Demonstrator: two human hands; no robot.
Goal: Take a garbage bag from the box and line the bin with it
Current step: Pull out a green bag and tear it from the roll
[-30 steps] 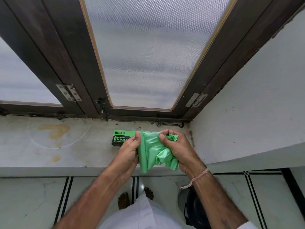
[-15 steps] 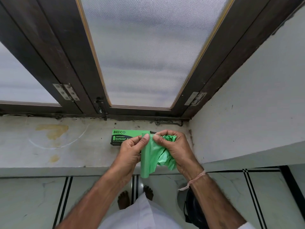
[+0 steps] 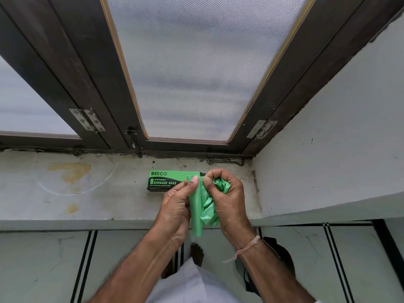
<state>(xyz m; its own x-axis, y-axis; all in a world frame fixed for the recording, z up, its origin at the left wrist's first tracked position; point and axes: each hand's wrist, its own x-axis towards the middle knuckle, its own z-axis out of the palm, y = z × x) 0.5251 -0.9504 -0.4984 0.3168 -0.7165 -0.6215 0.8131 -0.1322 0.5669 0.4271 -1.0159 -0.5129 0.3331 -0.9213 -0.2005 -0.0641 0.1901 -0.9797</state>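
Note:
A green and black box (image 3: 164, 180) marked "garbage bags" lies on the stone window sill (image 3: 87, 206), just behind my hands. A thin green garbage bag (image 3: 200, 209) hangs crumpled between both hands, above the sill's front edge. My left hand (image 3: 175, 212) pinches the bag's top edge with thumb and fingers. My right hand (image 3: 226, 200) pinches the same edge and bunches part of the bag in its fist. A dark round bin (image 3: 278, 261) shows on the floor below my right forearm, mostly hidden by the arm.
A dark wooden window frame (image 3: 140, 119) with frosted glass rises behind the sill. A white wall (image 3: 328, 162) closes the right side. The tiled floor (image 3: 43, 265) with black stripes lies below, with a bare foot (image 3: 196, 253) and white clothing near the bottom middle.
The bag has been gathered narrower. Both thumbs have come together at its top edge, and the left hand has shifted right, uncovering more of the box's print.

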